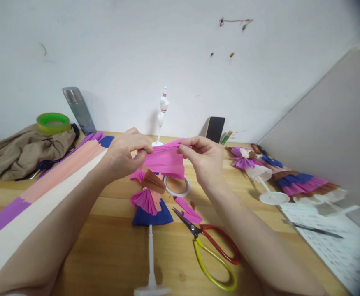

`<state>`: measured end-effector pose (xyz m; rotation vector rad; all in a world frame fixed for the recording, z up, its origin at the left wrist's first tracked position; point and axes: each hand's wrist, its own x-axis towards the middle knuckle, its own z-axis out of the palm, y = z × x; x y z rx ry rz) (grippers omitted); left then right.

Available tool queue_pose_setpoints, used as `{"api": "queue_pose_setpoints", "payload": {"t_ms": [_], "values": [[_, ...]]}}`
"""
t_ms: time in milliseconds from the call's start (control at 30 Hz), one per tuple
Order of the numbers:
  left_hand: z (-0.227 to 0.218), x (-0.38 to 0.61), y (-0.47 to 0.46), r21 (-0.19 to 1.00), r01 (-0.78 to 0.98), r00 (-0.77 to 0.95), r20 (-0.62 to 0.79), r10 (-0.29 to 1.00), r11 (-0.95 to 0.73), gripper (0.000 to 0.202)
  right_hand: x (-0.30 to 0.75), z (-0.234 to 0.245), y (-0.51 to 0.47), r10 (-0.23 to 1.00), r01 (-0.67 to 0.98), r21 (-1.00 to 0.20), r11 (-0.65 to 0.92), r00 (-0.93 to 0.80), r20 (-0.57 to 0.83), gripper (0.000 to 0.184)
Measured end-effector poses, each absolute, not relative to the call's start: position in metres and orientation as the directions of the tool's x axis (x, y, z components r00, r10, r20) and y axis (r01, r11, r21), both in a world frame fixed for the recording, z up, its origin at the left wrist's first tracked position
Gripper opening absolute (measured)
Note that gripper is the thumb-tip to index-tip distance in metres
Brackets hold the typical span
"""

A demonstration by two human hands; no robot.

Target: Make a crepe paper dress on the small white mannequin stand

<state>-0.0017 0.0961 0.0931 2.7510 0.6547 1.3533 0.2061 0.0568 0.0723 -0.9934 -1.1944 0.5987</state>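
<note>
A piece of pink crepe paper (167, 161) is stretched between my two hands, its top edge gathered in narrow folds. My left hand (127, 151) pinches its left end, and my right hand (202, 155) pinches the upper right corner. Just below lies a small doll-stand figure dressed in crepe paper, with a blue skirt (153, 214), a pink ruffle (145, 201) and a brown folded strip (154, 181). Its white stand (151, 259) points toward me. Partly behind the pink paper is a roll of tape (180, 193). Scissors (195, 231) with red and yellow handles lie half open, near pink scraps (188, 210).
Long crepe paper strips (59, 172) lie left, by a brown cloth (28, 150), green tape roll (53, 122) and bottle (79, 109). A white mannequin (161, 115) and phone (215, 129) stand at the wall. Dressed figures (303, 181), a pen (318, 231) and printed sheet (328, 250) are right.
</note>
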Motion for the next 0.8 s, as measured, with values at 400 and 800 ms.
{"api": "queue_pose_setpoints", "payload": {"t_ms": [400, 800], "values": [[0.093, 0.003, 0.093, 0.157, 0.342, 0.523, 0.787, 0.326, -0.927, 0.015, 0.207, 0.073, 0.057, 0.821, 0.098, -0.873, 0.477, 0.305, 0.483, 0.007], [0.088, 0.003, 0.096, 0.686, 0.344, 0.304, 0.565, 0.767, -0.641, 0.011, 0.206, 0.073, 0.056, 0.826, 0.108, -0.874, 0.474, 0.29, 0.484, 0.004]]}}
